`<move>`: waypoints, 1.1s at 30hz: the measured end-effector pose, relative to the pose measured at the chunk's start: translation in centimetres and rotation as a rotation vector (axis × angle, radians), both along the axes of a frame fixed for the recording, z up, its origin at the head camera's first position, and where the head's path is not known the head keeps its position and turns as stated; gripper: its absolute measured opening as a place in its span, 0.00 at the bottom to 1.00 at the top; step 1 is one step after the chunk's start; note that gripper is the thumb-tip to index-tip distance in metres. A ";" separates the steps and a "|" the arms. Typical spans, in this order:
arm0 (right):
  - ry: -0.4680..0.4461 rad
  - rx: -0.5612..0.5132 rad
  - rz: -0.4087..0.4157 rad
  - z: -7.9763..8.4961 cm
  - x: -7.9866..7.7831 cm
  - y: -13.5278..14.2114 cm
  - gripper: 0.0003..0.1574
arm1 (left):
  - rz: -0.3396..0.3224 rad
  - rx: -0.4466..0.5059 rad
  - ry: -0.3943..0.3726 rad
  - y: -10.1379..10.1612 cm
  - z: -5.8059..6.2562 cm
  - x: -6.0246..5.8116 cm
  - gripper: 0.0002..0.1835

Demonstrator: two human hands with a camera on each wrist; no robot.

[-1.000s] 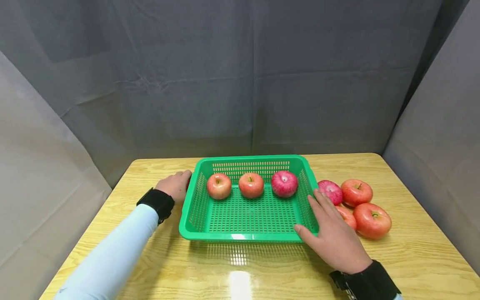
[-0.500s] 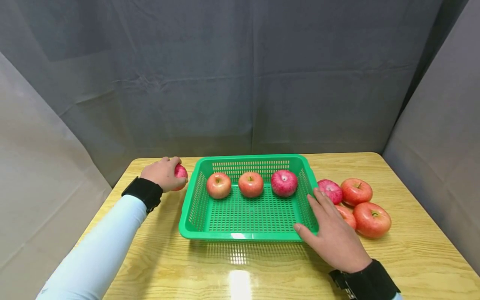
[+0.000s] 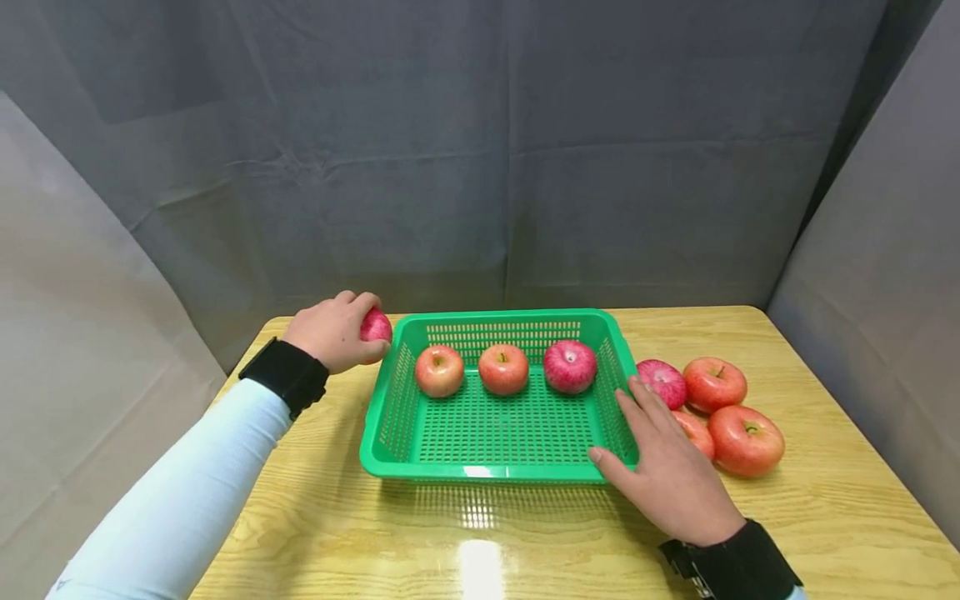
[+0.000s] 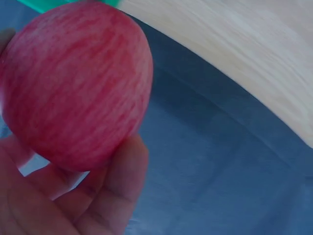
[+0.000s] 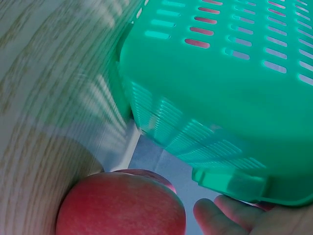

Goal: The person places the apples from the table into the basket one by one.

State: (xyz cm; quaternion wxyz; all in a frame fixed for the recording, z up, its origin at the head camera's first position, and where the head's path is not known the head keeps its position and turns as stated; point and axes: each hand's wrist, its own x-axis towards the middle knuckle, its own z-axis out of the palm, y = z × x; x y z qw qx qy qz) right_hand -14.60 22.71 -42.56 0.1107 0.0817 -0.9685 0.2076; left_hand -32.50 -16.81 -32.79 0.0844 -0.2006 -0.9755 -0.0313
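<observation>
My left hand grips a pinkish-red apple just off the left rim of the green plastic basket. In the left wrist view the fingers curl under that apple. Inside the basket, three apples stand in a row: a yellowish-red apple, a red apple and a deep pink apple. On the basket's right rim rests my right hand, its fingers extended and spread from the thumb. The right wrist view shows its fingertips by the basket rim.
Right of the basket several apples sit together on the wooden table, among them a large red apple and a pink apple. A dark grey cloth hangs behind the table, with lighter cloth at both sides.
My left hand has come out from beside the basket's left wall with an apple, then lifted it up and slightly right toward the rim. The right hand and the basket hold their place.
</observation>
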 end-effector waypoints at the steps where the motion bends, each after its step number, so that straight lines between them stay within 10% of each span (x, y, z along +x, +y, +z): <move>1: -0.002 -0.001 -0.002 0.0 0.0 0.0 0.55 | -0.019 -0.006 0.009 0.5 0.1 0.2 0.29; 17: 0.008 0.006 -0.006 -0.2 -0.1 0.2 0.55 | -0.238 -0.052 0.017 6.9 0.3 2.8 0.31; 33: -0.001 0.003 -0.003 -0.3 -0.1 0.1 0.55 | -0.322 -0.110 -0.059 11.1 -3.8 2.9 0.32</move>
